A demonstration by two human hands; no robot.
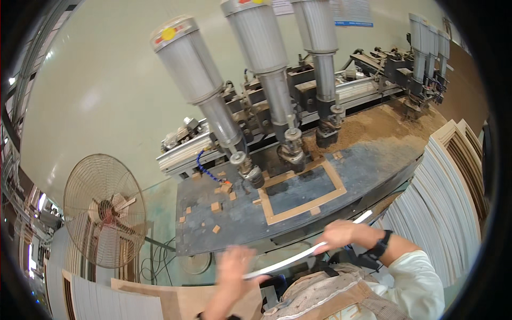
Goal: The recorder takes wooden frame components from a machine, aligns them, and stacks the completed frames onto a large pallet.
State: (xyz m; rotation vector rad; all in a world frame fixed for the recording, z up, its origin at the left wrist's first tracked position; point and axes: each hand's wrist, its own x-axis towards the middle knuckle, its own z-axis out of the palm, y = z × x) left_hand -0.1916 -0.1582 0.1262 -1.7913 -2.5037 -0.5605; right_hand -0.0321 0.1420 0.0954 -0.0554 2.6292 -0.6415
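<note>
My left hand (233, 266) and my right hand (341, 233) hold a long thin white strip (298, 256) between them, in front of my chest, just below the near edge of a grey machine table (240, 224). Both hands are blurred by motion. A rectangular wooden frame (301, 189) lies flat on the table under several grey vertical press cylinders (192, 69). My right wrist carries a black watch (380, 246).
Small wooden blocks (216, 207) are scattered on the table's left part. Sawdust (373, 125) covers its far right. A round cage fan (104, 210) stands at left. Stacked white and wooden frames (448, 186) lean at right; flat boards (117, 301) lie at lower left.
</note>
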